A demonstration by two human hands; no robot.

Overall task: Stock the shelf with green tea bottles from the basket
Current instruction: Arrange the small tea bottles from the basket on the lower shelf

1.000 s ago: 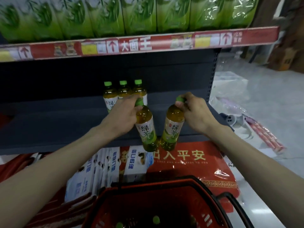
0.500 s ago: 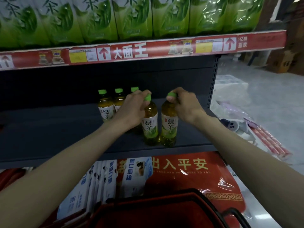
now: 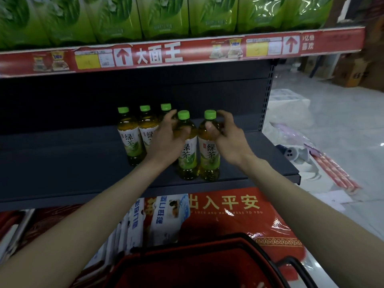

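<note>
Green tea bottles (image 3: 133, 140): I count five standing upright on the dark shelf (image 3: 62, 163), right of its middle.
Front pair: the left front bottle (image 3: 187, 161) and right front bottle (image 3: 210, 156) touch side by side at the shelf's front edge.
Back row: three more stand at 10 o'clock from the pair, with the left hand partly hiding the third.
Left hand (image 3: 166, 140): curled round the left front bottle's shoulder, below the cap.
Right hand (image 3: 230, 140): the thumb is on the right front bottle's shoulder and the fingers are curled behind its neck, so I read it as grasping.
Basket (image 3: 207, 267): red, at 6 o'clock from the pair, and I cannot see its contents.
Red mat (image 3: 224, 204): lies between the shelf and the basket.
Green packs (image 3: 166, 15): at 12 o'clock, above a red price strip (image 3: 158, 55).
Red wrapped rolls (image 3: 336, 175): on the floor at 3 o'clock.
</note>
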